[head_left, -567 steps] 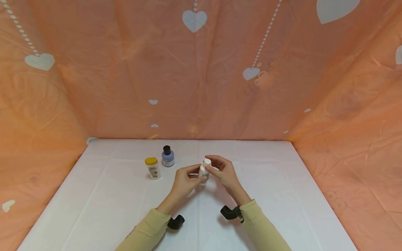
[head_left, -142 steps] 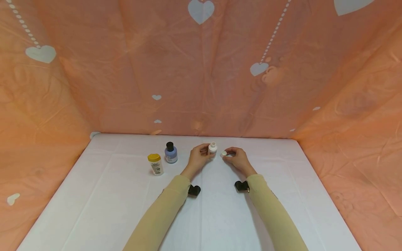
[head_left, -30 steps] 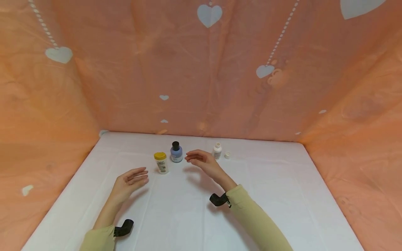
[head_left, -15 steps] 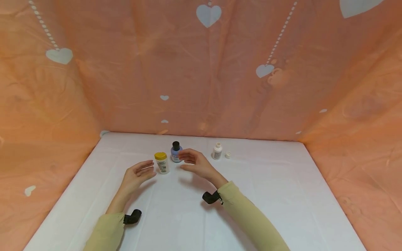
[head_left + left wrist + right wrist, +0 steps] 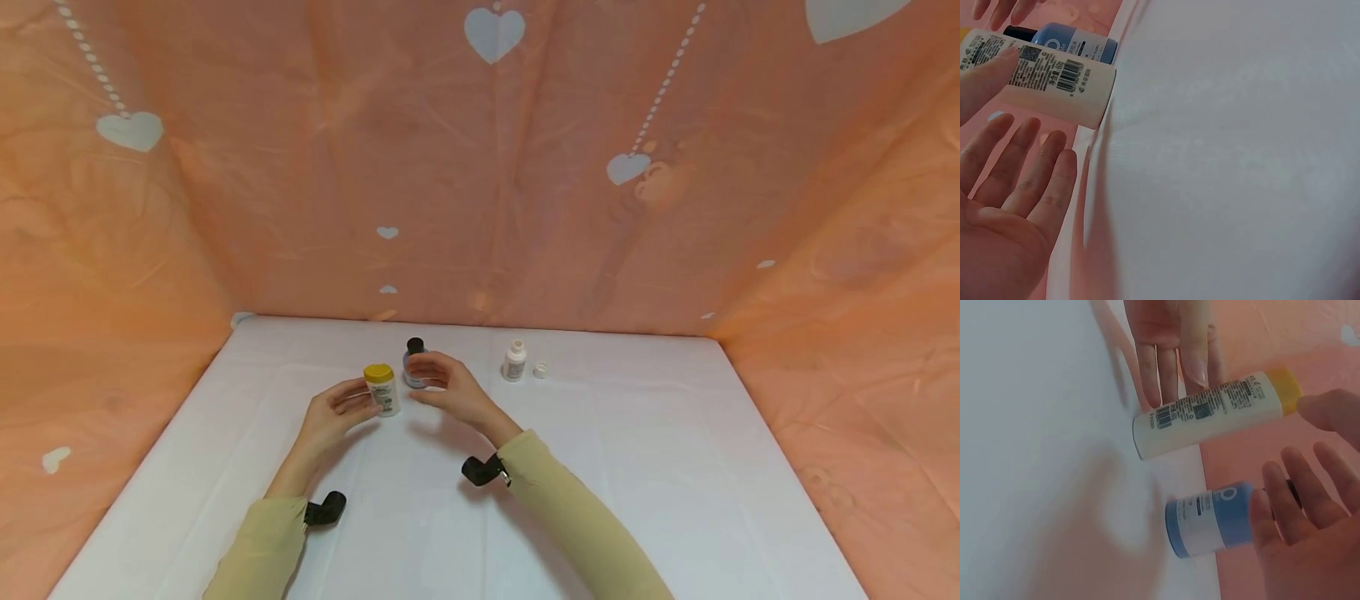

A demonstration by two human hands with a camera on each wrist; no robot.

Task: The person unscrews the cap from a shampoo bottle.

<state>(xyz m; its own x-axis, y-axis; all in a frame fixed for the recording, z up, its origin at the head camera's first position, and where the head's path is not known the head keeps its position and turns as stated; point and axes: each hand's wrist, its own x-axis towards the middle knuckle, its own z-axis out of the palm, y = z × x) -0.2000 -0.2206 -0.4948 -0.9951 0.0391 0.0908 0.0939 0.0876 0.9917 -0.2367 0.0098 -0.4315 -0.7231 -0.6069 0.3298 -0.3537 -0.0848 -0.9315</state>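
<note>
A white bottle with a yellow cap (image 5: 382,394) stands upright on the table, its printed label and barcode facing me. My left hand (image 5: 327,422) is at its left side, thumb in front; in the left wrist view the relaxed fingers (image 5: 1054,187) show a gap to the bottle. Just behind stands a blue bottle with a black cap (image 5: 1210,519), partly hidden in the head view by my right hand (image 5: 457,393). The right fingers are spread and hold nothing; the thumb appears near the yellow cap in the right wrist view.
A small white bottle (image 5: 514,363) stands uncapped farther right on the white table (image 5: 600,467). Beside it lies its white cap (image 5: 541,370). Orange cloth with hearts (image 5: 337,167) hangs around the table's back and sides.
Earlier my hands held the small white bottle and its cap; both now rest on the table. Over the last second, my left hand has moved right to the yellow-capped bottle, and my right hand left.
</note>
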